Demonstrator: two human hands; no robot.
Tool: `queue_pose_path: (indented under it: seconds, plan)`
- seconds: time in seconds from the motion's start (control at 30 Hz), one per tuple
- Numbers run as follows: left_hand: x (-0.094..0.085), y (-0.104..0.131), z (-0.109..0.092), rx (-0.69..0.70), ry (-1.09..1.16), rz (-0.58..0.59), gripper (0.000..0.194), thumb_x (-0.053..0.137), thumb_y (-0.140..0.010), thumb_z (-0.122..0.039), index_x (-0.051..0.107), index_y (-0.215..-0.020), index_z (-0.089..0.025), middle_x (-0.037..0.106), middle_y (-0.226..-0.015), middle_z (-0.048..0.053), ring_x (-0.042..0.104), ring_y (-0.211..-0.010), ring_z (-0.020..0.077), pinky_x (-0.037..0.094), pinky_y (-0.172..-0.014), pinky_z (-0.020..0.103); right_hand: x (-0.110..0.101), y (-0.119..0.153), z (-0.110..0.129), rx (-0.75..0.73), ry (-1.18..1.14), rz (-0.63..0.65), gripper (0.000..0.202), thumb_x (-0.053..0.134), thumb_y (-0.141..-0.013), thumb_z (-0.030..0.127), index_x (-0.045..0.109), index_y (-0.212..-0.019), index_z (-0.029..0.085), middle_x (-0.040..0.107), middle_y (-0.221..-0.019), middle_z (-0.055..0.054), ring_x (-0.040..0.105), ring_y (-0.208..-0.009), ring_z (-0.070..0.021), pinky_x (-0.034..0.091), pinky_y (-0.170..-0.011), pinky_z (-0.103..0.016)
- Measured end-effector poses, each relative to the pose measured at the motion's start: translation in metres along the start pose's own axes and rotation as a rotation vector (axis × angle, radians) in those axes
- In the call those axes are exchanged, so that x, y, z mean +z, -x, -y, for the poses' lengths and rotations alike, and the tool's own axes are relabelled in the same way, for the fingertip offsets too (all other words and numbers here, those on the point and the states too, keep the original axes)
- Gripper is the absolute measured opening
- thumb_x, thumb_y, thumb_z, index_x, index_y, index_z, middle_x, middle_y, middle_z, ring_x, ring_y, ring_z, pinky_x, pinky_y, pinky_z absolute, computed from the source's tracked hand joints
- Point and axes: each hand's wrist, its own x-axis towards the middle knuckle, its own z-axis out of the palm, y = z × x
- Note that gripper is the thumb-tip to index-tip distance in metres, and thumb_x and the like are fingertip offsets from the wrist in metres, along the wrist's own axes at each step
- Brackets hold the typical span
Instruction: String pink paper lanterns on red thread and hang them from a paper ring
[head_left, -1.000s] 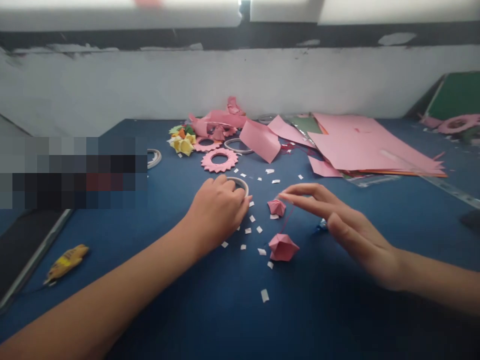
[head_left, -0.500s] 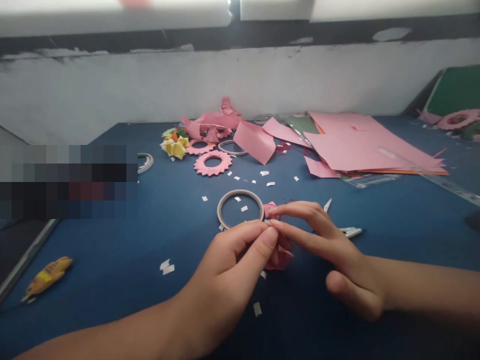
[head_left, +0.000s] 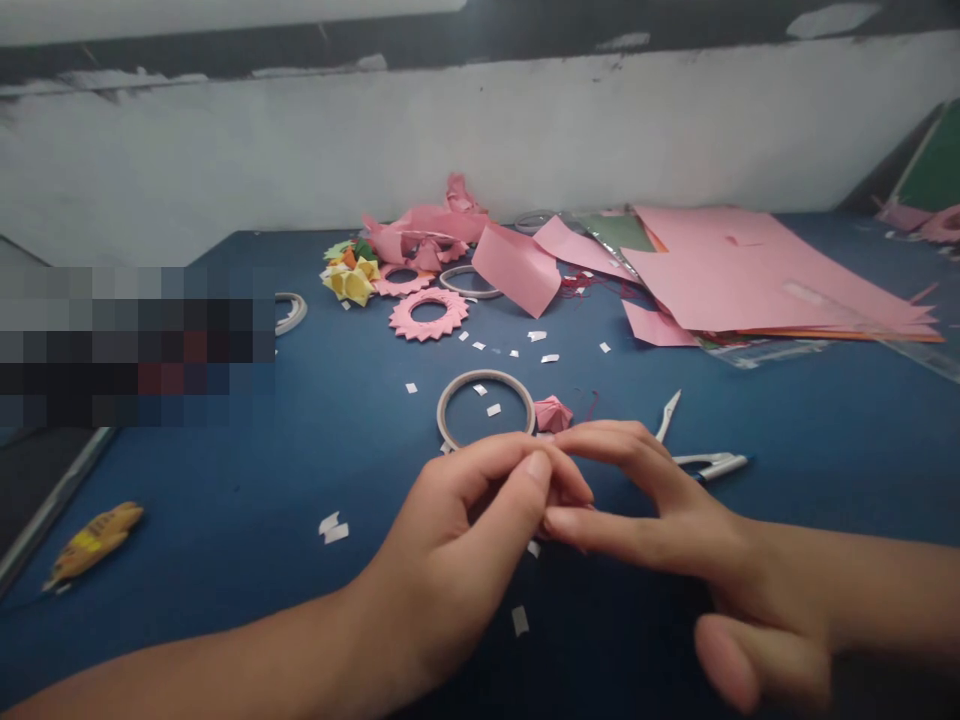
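My left hand (head_left: 480, 540) is closed in a pinch below the roll of tape (head_left: 442, 415); whatever lies between its fingers is hidden. From the right, my right hand (head_left: 660, 500) reaches in with its fingers apart, two fingertips touching the fingers of my left hand and its thumb held away. Just beyond the fingertips a small folded pink paper piece (head_left: 553, 413) lies beside the tape roll. White scraps (head_left: 493, 410) lie inside and around the roll.
Scissors (head_left: 716, 466) lie beyond my right hand. Pink sheets (head_left: 735, 280), folded pink rings (head_left: 405, 315) and yellow paper pieces (head_left: 351, 283) are at the back. A tan animal-shaped object (head_left: 97, 542) lies at the left.
The view has tilted down slightly. My right hand has spread its fingers more, its thumb now lower. The small pink piece shows more fully, while the pink paper below the fingers is mostly hidden.
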Motion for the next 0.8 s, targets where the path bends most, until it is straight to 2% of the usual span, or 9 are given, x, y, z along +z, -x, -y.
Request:
queue_pose_path:
  seconds: [0.17, 0.37, 0.57, 0.7, 0.8]
  plan:
    - [0.0011, 0.0027, 0.0012, 0.089, 0.033, -0.021, 0.025, 0.045, -0.09, -0.026, 0.062, -0.074, -0.019, 0.063, -0.076, 0.0, 0.058, -0.075, 0.0132, 0.046, -0.071, 0.022, 0.0001, -0.0006, 0.002, 0.073, -0.047, -0.048, 0.06, 0.028, -0.093, 0.057, 0.019, -0.147, 0.03, 0.03, -0.143, -0.005, 0.028, -0.135, -0.0273, 0.027, -0.112, -0.043]
    - [0.0015, 0.0031, 0.0041, 0.005, -0.001, -0.005, 0.025, 0.048, -0.091, -0.03, 0.066, -0.079, -0.018, 0.068, -0.079, 0.001, 0.058, -0.072, 0.0129, 0.046, -0.066, 0.022, 0.0016, 0.0, 0.0006, 0.058, -0.043, -0.032, 0.063, 0.03, -0.092, 0.059, 0.023, -0.146, 0.028, 0.031, -0.141, -0.007, 0.029, -0.134, -0.0286, 0.025, -0.113, -0.046]
    - [0.0003, 0.002, 0.0028, 0.046, 0.038, 0.014, 0.021, 0.05, -0.089, -0.026, 0.067, -0.079, -0.017, 0.067, -0.078, 0.002, 0.06, -0.073, 0.0131, 0.047, -0.067, 0.021, -0.0006, 0.0012, 0.001, 0.093, -0.121, 0.0, 0.062, 0.029, -0.092, 0.06, 0.028, -0.144, 0.028, 0.032, -0.141, -0.008, 0.031, -0.133, -0.0298, 0.028, -0.111, -0.045]
    - [0.0016, 0.0006, 0.0004, 0.0, 0.126, -0.001, 0.018, 0.052, -0.085, -0.023, 0.067, -0.078, -0.017, 0.068, -0.075, 0.001, 0.06, -0.07, 0.0122, 0.049, -0.065, 0.02, -0.002, 0.0006, 0.0014, 0.12, -0.158, 0.011, 0.06, 0.028, -0.092, 0.059, 0.028, -0.144, 0.029, 0.032, -0.14, -0.006, 0.029, -0.134, -0.0291, 0.027, -0.112, -0.045]
    - [0.0027, 0.0006, -0.0001, -0.001, 0.102, -0.021, 0.016, 0.054, -0.082, -0.021, 0.067, -0.074, -0.017, 0.068, -0.075, 0.001, 0.059, -0.07, 0.0117, 0.049, -0.066, 0.019, -0.0023, 0.0006, 0.0009, 0.113, -0.178, 0.018, 0.06, 0.029, -0.092, 0.06, 0.028, -0.144, 0.03, 0.033, -0.14, -0.005, 0.031, -0.133, -0.028, 0.027, -0.112, -0.044]
